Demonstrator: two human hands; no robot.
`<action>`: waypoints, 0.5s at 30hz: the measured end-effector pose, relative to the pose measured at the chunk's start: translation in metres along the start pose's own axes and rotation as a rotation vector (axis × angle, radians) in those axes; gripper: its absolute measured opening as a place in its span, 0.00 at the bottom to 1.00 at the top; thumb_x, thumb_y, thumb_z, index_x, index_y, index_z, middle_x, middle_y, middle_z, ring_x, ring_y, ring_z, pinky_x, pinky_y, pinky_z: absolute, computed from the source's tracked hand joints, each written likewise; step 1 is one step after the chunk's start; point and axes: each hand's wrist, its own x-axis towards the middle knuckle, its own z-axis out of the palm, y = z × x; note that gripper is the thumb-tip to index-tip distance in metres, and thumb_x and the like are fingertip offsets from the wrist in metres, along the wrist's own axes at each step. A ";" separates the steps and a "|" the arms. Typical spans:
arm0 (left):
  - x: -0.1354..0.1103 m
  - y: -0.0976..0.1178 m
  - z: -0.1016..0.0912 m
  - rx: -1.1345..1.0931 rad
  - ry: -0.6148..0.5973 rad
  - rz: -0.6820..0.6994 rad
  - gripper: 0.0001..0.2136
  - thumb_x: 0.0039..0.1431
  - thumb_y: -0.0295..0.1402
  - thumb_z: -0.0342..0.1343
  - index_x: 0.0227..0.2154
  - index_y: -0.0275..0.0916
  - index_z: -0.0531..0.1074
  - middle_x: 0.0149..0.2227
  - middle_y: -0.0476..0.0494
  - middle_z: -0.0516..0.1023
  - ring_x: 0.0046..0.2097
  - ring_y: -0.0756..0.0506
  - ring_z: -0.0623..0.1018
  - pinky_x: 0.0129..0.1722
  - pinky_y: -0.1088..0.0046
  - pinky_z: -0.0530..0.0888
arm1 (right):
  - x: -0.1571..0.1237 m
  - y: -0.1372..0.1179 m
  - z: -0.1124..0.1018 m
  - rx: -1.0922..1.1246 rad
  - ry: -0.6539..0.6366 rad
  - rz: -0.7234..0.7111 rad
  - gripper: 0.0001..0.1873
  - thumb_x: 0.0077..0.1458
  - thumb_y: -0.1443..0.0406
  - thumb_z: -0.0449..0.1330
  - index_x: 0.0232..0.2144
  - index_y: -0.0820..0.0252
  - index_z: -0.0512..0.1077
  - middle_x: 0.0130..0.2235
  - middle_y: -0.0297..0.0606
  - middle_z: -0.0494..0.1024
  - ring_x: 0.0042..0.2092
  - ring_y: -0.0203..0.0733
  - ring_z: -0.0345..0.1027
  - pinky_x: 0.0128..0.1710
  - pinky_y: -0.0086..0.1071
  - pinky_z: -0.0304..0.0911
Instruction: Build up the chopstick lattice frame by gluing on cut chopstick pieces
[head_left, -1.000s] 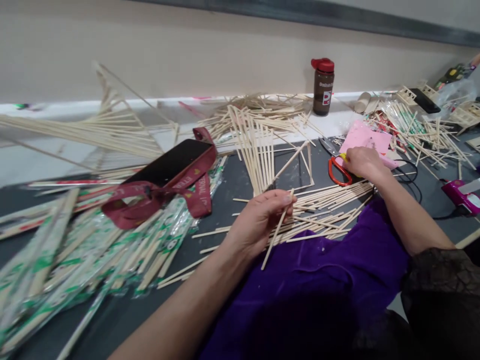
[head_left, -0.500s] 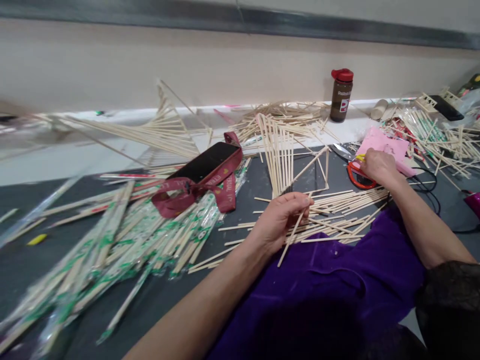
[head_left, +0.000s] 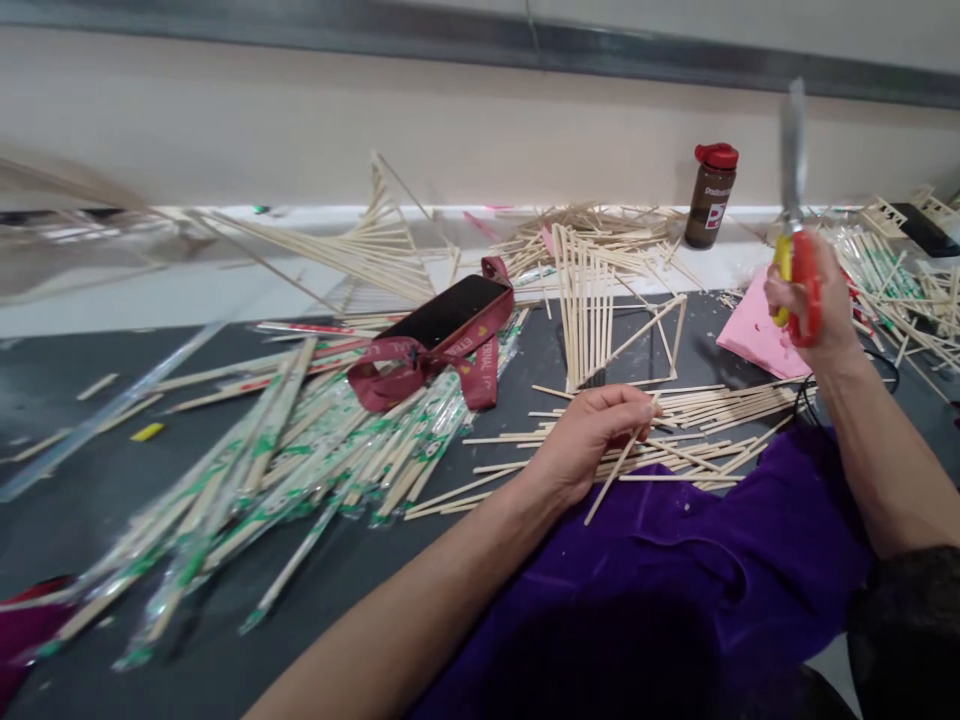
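Note:
Between the thumb and fingers of my left hand (head_left: 592, 435) is pinched a thin wooden stick (head_left: 613, 476), slanting down toward the purple cloth (head_left: 660, 580). My right hand (head_left: 825, 305) grips a pair of scissors (head_left: 796, 260) by the red and yellow handles, blades pointing up and blurred by motion. Under and behind my left hand lie several loose wooden sticks (head_left: 712, 405). Just beyond them stands a frame of joined sticks (head_left: 589, 310), fanned on one side with a triangle at the right. Folded pink paper (head_left: 757, 335) rests below my right hand.
Plastic-wrapped chopsticks (head_left: 300, 470) cover the left of the dark table, with a phone (head_left: 450, 310) and red lanyard (head_left: 480, 380) on top. A bottle (head_left: 712, 200) stands by the wall. Another stick frame (head_left: 352, 250) sits behind. More sticks and a cable (head_left: 889, 375) lie right.
My right hand has picked the scissors up from beside the pink paper and raised them, blades upward. My left hand still holds the stick. The view has shifted slightly left.

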 end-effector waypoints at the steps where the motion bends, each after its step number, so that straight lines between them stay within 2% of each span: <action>1: -0.001 0.004 0.000 0.007 0.001 0.037 0.07 0.39 0.33 0.65 0.19 0.37 0.73 0.20 0.50 0.73 0.22 0.53 0.69 0.24 0.77 0.62 | -0.004 -0.010 0.002 0.097 0.001 -0.069 0.33 0.48 0.55 0.58 0.57 0.49 0.59 0.33 0.36 0.71 0.26 0.34 0.62 0.24 0.31 0.59; 4: -0.006 0.021 -0.004 0.034 0.022 0.151 0.06 0.42 0.34 0.63 0.22 0.38 0.73 0.21 0.48 0.76 0.24 0.51 0.72 0.25 0.76 0.64 | -0.021 -0.040 0.009 0.274 -0.059 -0.208 0.32 0.48 0.57 0.59 0.57 0.45 0.58 0.32 0.33 0.69 0.26 0.37 0.62 0.26 0.35 0.64; 7: -0.012 0.039 -0.011 0.063 0.095 0.278 0.06 0.42 0.34 0.63 0.22 0.39 0.73 0.20 0.50 0.75 0.23 0.51 0.72 0.24 0.76 0.66 | -0.040 -0.061 0.019 0.279 -0.213 -0.203 0.34 0.49 0.59 0.61 0.57 0.44 0.56 0.35 0.34 0.71 0.32 0.40 0.68 0.31 0.37 0.67; 9: -0.015 0.048 -0.015 0.063 0.156 0.369 0.06 0.41 0.33 0.63 0.22 0.39 0.72 0.20 0.51 0.75 0.22 0.52 0.72 0.24 0.76 0.67 | -0.050 -0.068 0.025 0.209 -0.349 -0.169 0.33 0.49 0.59 0.63 0.56 0.47 0.57 0.36 0.34 0.72 0.35 0.40 0.70 0.32 0.35 0.67; 12: -0.019 0.056 -0.020 0.061 0.231 0.469 0.07 0.40 0.33 0.64 0.22 0.39 0.72 0.20 0.52 0.73 0.22 0.52 0.71 0.22 0.77 0.67 | -0.059 -0.072 0.033 0.010 -0.557 -0.126 0.30 0.50 0.57 0.63 0.53 0.50 0.59 0.38 0.36 0.73 0.35 0.39 0.70 0.31 0.33 0.66; 15: -0.021 0.058 -0.021 0.099 0.270 0.532 0.06 0.40 0.32 0.63 0.22 0.39 0.72 0.20 0.53 0.72 0.20 0.54 0.68 0.19 0.78 0.63 | -0.062 -0.075 0.041 -0.230 -0.663 -0.129 0.32 0.47 0.53 0.64 0.52 0.53 0.59 0.38 0.37 0.74 0.33 0.40 0.70 0.31 0.35 0.65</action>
